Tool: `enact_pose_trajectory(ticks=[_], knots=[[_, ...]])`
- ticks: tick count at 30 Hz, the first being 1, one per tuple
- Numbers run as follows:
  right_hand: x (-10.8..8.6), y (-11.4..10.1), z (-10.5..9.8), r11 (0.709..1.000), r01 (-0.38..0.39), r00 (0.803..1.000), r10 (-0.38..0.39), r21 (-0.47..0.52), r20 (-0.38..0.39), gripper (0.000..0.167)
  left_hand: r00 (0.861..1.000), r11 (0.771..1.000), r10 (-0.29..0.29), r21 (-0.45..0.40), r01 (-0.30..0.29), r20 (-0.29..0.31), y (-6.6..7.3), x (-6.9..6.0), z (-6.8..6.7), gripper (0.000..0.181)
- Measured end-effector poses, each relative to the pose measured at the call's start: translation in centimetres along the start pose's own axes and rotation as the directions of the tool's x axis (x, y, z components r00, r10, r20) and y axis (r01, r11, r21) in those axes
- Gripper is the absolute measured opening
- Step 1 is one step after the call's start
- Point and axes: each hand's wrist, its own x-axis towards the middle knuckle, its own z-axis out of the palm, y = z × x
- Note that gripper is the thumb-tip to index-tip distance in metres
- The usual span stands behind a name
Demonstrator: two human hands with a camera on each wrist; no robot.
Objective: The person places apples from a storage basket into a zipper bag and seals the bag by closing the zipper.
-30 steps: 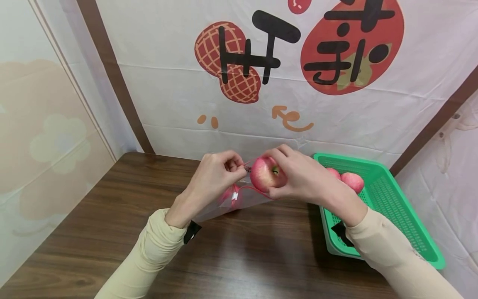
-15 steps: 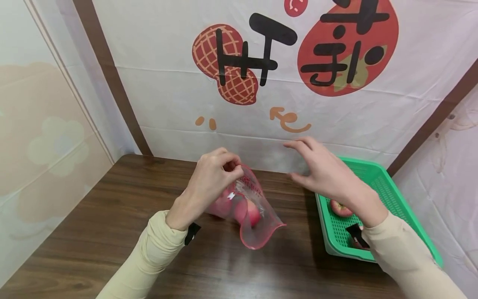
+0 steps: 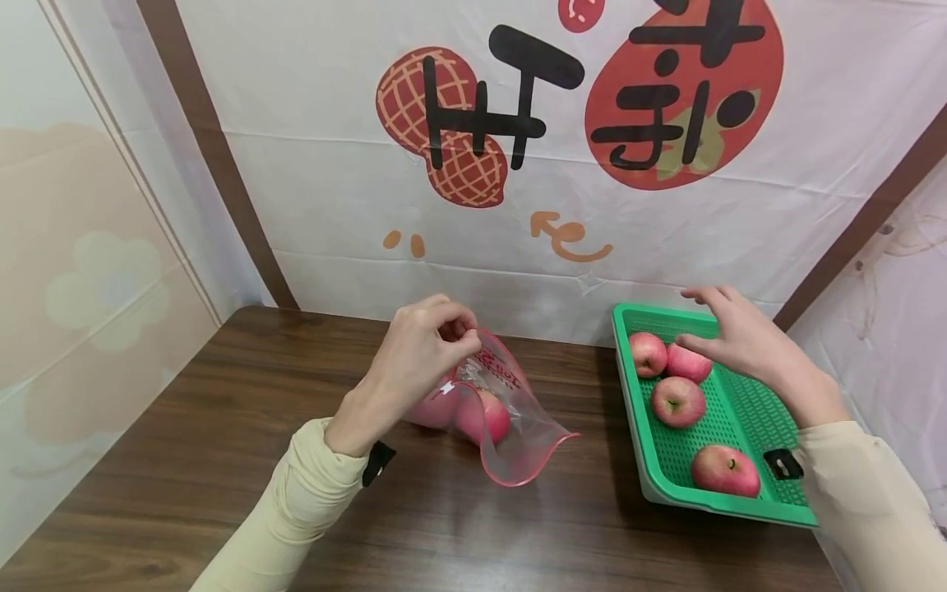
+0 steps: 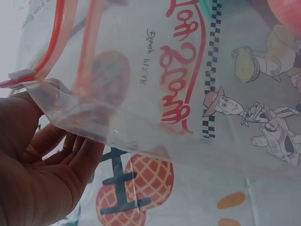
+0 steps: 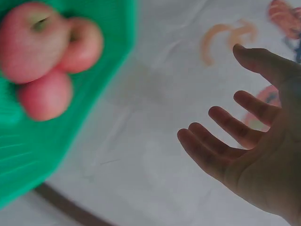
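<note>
Right hand [image 3: 762,349] has shifted since half a second ago, from centre-right of the head view to above the green basket [image 3: 639,419] at the right. Its fingers are parted, gripping nothing. Nearest apple [image 3: 686,367] sits just below the thumb in frame, apart from it per the right wrist view; being round, it shows no clear long axis. Three further apples lie left and lower. Left hand [image 3: 410,362], at centre and farther off, pinches the rim of a clear bag [image 3: 534,427], mouth gaping toward lower right, fruit inside.
</note>
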Motion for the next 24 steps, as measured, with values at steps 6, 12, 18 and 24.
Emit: enact_pose_trajectory(ticks=[6,12,18,24], knots=[[0.4,5.1,2.6,1.0,-0.021,0.995,0.022,-0.01,0.098,0.067,1.0,1.0,-0.001,0.005,0.001,-0.001,0.0,0.0,0.0,0.011],[1.4,7.2,6.0,0.999,-0.023,0.972,0.028,-0.025,0.235,0.066,1.0,1.0,-0.016,0.005,0.016,0.004,-0.2,0.0,-0.1,0.01],[1.7,7.4,9.0,0.994,-0.096,0.9,0.069,0.043,0.43,0.053,1.0,1.0,-0.022,0.005,0.022,-0.002,-0.5,0.0,-0.1,0.01],[1.5,7.4,10.1,0.977,-0.187,0.839,0.103,0.106,0.534,0.054,1.0,1.0,-0.027,-0.001,0.027,0.002,-0.6,0.0,-0.1,0.009]])
